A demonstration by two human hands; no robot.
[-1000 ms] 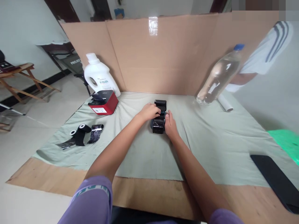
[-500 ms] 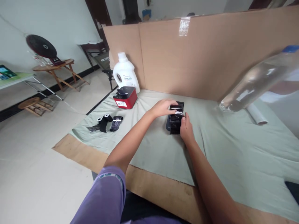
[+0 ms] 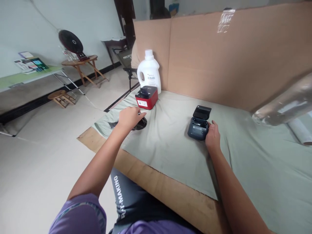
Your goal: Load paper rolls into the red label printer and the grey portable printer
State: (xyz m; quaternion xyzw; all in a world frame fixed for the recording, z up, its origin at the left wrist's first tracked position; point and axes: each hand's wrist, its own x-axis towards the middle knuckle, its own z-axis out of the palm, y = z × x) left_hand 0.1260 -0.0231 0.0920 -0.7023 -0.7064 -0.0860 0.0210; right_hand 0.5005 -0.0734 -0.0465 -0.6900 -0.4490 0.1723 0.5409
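My left hand is closed on a glossy black ribbon roll at the left part of the cloth. Other black film lies beside and partly under that hand, mostly hidden by it. My right hand grips the right side of a small dark blue label printer, with the fingers behind it mostly out of sight. The printer's black lid stands raised, and its inner bay faces up.
A red and black printer stands before a white jug at the back left. Cardboard walls the rear of the cloth-covered table. On the right lie a large clear bottle and a white roll.
My left hand has carried the black ribbon roll leftward, away from the dark blue printer, to the other rolls. The printer's open bay is now uncovered. My right hand stays at its side.
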